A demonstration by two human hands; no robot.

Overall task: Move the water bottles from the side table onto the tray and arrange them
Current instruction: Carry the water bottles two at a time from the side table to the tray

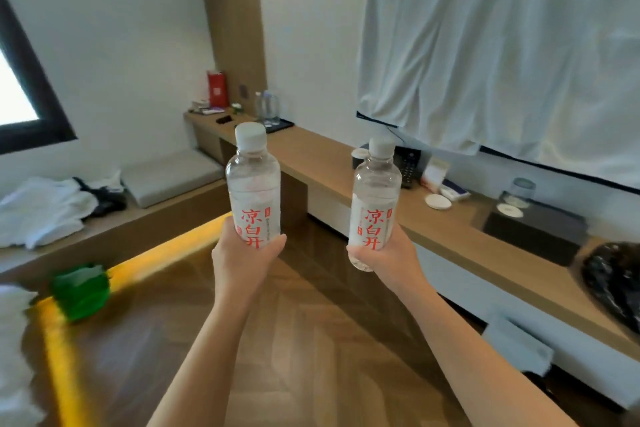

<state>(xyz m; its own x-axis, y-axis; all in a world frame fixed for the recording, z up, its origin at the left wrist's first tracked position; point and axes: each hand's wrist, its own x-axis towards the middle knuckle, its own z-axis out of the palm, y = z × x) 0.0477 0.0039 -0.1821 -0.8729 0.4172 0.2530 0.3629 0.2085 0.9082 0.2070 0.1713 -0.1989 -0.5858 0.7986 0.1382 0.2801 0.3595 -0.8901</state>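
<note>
Clear water bottles: two, one per hand.

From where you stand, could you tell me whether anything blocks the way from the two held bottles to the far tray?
Nothing visible does: open floor leads to the dark tray, though clear bottles already occupy part of it.

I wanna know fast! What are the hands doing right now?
Left hand: closed around the left water bottle, held upright.
Right hand: closed around the right water bottle, held upright.
</note>
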